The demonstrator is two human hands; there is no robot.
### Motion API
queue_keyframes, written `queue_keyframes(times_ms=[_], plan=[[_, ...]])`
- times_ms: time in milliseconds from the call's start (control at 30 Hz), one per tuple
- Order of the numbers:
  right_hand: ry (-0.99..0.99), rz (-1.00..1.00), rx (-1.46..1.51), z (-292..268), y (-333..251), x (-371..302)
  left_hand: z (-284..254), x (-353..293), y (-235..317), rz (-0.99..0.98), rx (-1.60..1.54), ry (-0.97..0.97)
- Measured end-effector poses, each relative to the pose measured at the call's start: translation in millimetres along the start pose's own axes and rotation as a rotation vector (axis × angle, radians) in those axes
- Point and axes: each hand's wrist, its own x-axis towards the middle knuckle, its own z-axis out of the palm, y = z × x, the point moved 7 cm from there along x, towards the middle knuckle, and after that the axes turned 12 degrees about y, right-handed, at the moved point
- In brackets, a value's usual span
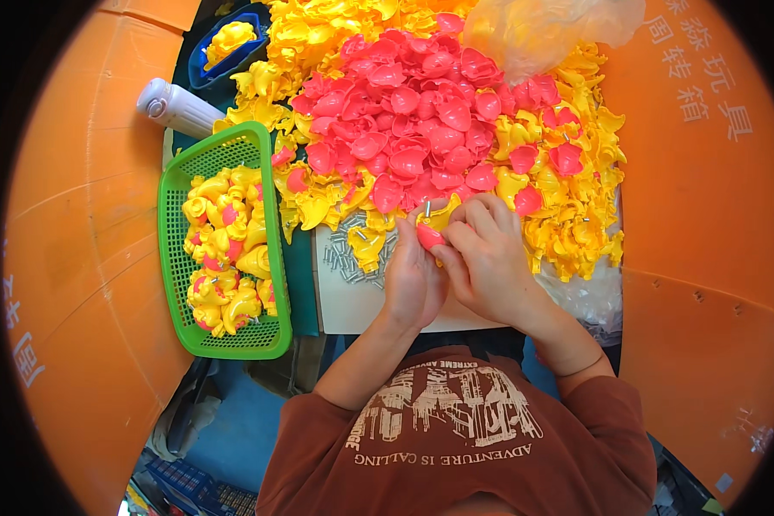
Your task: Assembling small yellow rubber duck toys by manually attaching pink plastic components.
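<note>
Both hands meet above the near edge of the work surface, around a small pink and yellow plastic piece. My left hand (pixel 414 279) is closed on it from the left. Its pink shell part (pixel 430 236) faces me, and a yellow part (pixel 443 217) shows behind, partly covered by fingers. A short metal pin (pixel 427 208) stands up beside it. My right hand (pixel 496 262) pinches the piece from the right with bent fingers. Just left of my hands, a loose yellow shell piece (pixel 367 248) lies on a scatter of small metal pins (pixel 342 262).
A heap of pink shells (pixel 421 120) lies among yellow shell pieces (pixel 568 245) ahead. At left, a green basket (pixel 285 322) holds yellow-and-pink assembled pieces. Behind it are a white bottle (pixel 181 107) and a blue tray (pixel 206 47). Orange panels (pixel 705 215) flank both sides; clear plastic (pixel 550 34) covers the far right.
</note>
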Motion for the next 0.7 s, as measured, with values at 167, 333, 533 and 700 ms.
queue_keyframes(times_ms=[167, 333, 533, 700], plan=[[0.061, -0.009, 0.058, 5.9, 3.3, -3.3, -8.0, 0.8, 6.6, 0.013, 0.069, -0.112], [0.042, 0.013, 0.153, 8.3, 5.5, -5.9, -11.1, 0.8, 8.1, 0.076, 0.084, -0.106], [-0.084, -0.087, 0.251, 31.9, 4.8, 10.3, -34.6, -2.2, 26.6, 0.125, -0.003, 0.019], [0.001, -0.434, -0.153, 70.2, 12.5, 30.3, -49.1, -3.3, 76.1, 0.260, -0.019, 0.002]])
